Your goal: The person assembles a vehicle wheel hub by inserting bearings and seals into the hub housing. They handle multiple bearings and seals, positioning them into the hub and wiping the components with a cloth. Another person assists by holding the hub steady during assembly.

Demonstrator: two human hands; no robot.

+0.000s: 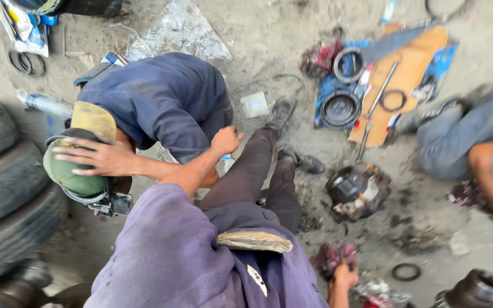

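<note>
I sit on a sandy floor in a purple shirt, dark trousers stretched ahead. My left hand [226, 140] is raised in a closed fist beside my knee, close to the side of a crouching person in a blue shirt [161, 100]; nothing shows in it. That person wears a green cap [69, 177] with a hand [89, 157] laid flat on it. My right hand [344, 278] is low at my right side, against a dark red rag [329, 258]; its fingers are hidden.
Stacked tyres [4, 188] stand at the left. A greasy metal hub [354, 191] lies ahead right. Black rings [340, 108] and a rod [379, 102] lie on cardboard [412, 68]. A second person in grey [469, 142] crouches at the right. A small ring [406, 272] and a metal cylinder [476, 289] lie near.
</note>
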